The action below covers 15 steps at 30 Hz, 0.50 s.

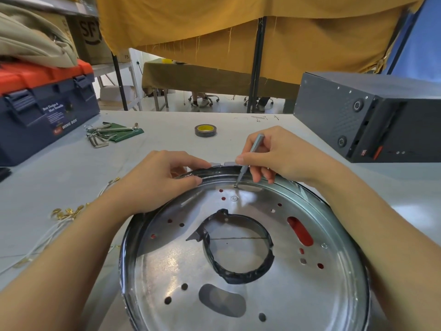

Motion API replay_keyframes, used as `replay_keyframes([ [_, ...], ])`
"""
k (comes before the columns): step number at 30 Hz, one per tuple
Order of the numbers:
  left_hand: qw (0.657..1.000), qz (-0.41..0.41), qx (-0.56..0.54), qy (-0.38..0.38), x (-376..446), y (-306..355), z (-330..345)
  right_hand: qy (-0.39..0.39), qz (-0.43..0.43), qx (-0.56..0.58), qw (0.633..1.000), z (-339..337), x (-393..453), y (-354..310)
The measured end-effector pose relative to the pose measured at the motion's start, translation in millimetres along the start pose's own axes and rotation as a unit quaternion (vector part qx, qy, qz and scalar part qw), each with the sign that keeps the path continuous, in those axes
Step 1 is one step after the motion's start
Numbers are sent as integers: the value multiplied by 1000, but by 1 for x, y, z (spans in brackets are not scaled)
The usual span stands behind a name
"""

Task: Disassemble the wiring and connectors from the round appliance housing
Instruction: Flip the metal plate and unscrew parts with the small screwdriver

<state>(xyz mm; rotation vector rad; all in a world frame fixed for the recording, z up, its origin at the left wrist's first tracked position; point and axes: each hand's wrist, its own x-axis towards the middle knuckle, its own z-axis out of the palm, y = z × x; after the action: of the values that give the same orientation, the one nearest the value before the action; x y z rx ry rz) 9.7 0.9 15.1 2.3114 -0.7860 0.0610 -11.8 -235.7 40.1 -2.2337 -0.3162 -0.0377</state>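
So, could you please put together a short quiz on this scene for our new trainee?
1. True or false: the right hand holds a slim metal screwdriver with its tip on a screw near the far rim of the round housing.
2. What is the left hand doing? A) lifting the tape roll B) gripping the housing's far rim C) holding the hex keys
3. Fill in: the brass-tipped white wires lie on the table to the ____ of the housing.

Key: 1 true; 2 B; 3 left.
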Motion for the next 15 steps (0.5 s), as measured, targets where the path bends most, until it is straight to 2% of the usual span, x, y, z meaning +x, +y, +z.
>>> replay_keyframes([
  [9,1000,9,15,2,0,2,0,-29,8,-56,998,4,8,-18],
  [15,1000,9,13,4,-1,2,0,34,63,-27,997,19,12,-22],
])
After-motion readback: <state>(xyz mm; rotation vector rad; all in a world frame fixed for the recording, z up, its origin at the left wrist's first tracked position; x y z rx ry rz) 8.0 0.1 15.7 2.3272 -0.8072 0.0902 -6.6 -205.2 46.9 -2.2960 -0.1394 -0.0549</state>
